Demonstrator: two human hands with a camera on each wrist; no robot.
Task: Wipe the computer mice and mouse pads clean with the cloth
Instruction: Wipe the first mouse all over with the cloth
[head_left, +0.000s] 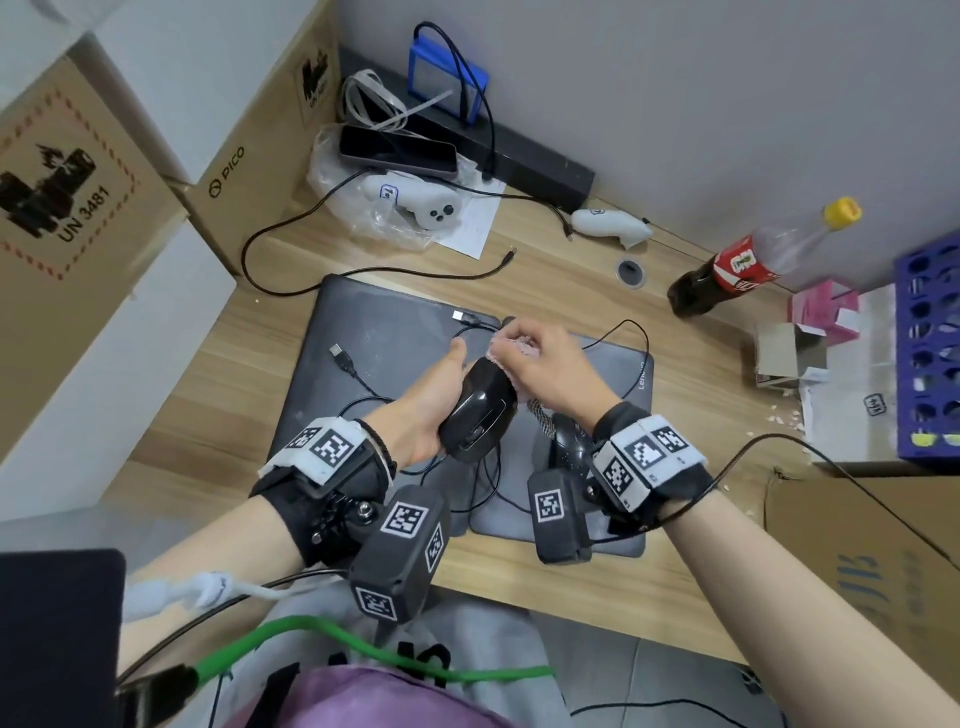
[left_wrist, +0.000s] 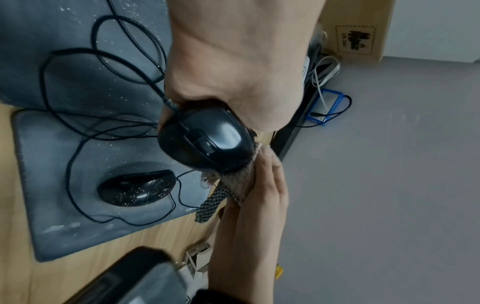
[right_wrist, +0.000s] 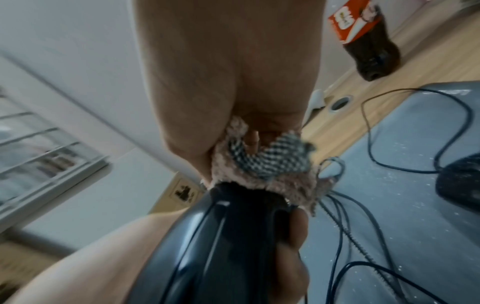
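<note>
My left hand grips a glossy black wired mouse lifted above the pads; the mouse fills the left wrist view. My right hand holds a pinkish cloth bunched against the mouse's far end; the cloth has a black-and-white checked edge. A second black mouse, speckled with white dust, lies on the smaller grey pad. The larger dark pad sits behind it, also dusty.
Black cables loop over both pads. A cola bottle lies at the right, white controllers and a phone at the back, cardboard boxes on the left, a blue rack far right.
</note>
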